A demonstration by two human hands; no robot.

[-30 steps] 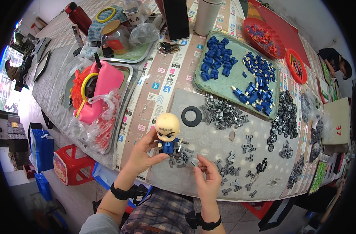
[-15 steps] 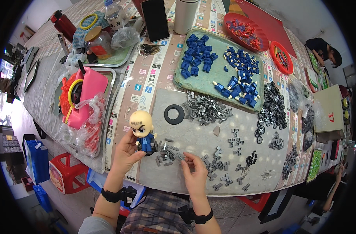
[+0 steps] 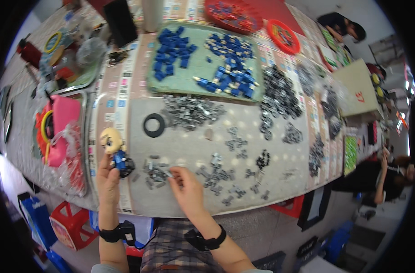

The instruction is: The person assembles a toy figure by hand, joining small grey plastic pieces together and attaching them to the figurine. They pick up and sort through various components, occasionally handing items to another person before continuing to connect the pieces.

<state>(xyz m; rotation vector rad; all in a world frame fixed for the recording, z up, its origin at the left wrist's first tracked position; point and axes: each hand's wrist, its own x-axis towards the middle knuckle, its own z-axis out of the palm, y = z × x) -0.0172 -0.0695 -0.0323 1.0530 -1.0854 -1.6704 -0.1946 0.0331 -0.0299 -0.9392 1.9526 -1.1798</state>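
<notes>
My left hand (image 3: 108,179) is closed around the lower part of a big-headed toy figure (image 3: 112,141) with a cream, bald head and a blue suit. Black wheel-like parts show at the figure's lower side, which stands upright above the table's near left. My right hand (image 3: 187,189) has its fingertips pinched at the right edge of a small pile of grey plastic pieces (image 3: 155,175). A small grey piece seems to be between those fingertips, though blur hides its shape.
A green tray (image 3: 207,93) of blue figure parts lies at the back. Beyond the pile are a black ring (image 3: 153,125), heaped grey clips (image 3: 189,111) and black wheels (image 3: 280,93). More grey pieces (image 3: 216,175) lie right of my right hand. A tray with a pink container (image 3: 65,113) stands left.
The whole view has swung, shifting the table's things leftward in it. The toy figure has turned more sideways. My right hand has come closer to the small grey pile.
</notes>
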